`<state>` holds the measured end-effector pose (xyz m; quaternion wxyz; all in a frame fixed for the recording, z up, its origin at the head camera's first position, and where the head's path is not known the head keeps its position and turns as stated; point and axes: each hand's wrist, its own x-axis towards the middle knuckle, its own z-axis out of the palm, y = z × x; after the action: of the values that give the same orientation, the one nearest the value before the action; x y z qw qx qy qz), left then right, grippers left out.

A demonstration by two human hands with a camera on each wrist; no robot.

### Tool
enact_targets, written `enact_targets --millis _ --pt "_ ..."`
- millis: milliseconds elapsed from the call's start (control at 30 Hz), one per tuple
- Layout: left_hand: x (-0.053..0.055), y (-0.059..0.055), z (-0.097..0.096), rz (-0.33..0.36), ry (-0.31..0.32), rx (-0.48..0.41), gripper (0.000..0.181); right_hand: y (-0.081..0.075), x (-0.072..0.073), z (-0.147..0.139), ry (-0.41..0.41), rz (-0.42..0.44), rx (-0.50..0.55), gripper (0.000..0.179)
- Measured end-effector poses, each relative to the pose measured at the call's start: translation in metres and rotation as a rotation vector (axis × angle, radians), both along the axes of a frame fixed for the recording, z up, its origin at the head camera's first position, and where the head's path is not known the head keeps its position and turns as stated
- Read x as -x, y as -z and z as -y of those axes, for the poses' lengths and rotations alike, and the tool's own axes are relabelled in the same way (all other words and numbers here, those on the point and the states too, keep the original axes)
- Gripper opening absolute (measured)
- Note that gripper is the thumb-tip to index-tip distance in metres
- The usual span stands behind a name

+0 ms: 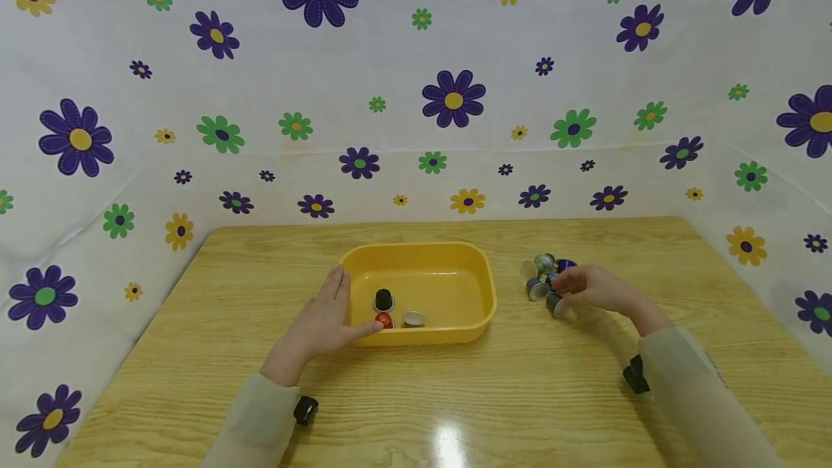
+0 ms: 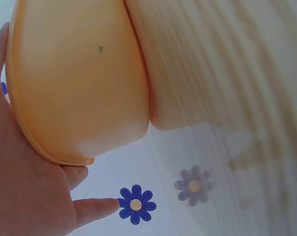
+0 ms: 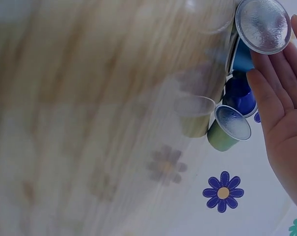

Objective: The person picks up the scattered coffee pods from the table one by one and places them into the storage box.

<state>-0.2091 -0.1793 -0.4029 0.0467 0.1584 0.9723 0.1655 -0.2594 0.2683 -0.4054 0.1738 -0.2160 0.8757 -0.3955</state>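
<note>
Left hand (image 1: pixel 321 325) on the tub (image 1: pixel 425 336), right hand (image 1: pixel 604 289) at the pile (image 1: pixel 537 289)

The right fingers hide part of the pile, so its capsules are hard to count. Inside the tub, its near wall cuts off the lower part of the red capsule (image 1: pixel 384 320) and the pale capsule (image 1: pixel 413 318). Both sleeves run out at the bottom edge.

The left hand is spread, its fingers straight along the tub's nine o'clock side, the thumb over the near rim. The right hand is half open, relaxed, beside a silver lid (image 3: pixel 263 27); whether the fingertips touch it, I cannot tell.

The black capsule (image 1: pixel 384 300) is at twelve o'clock from the red one, the pale one at three. The pile lies on the table (image 1: pixel 520 396), at three o'clock from the tub. In the right wrist view, the green capsule (image 3: pixel 220 137) is at seven o'clock from the blue capsule (image 3: pixel 240 96).
</note>
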Motion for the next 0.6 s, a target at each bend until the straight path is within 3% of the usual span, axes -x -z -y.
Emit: enact_targets --millis 600 --pt "-0.0012 -0.0011 -0.0008 0.005 0.001 -0.003 0.112 0.0065 0.006 -0.0016 -0.055 0.041 0.005 0.038"
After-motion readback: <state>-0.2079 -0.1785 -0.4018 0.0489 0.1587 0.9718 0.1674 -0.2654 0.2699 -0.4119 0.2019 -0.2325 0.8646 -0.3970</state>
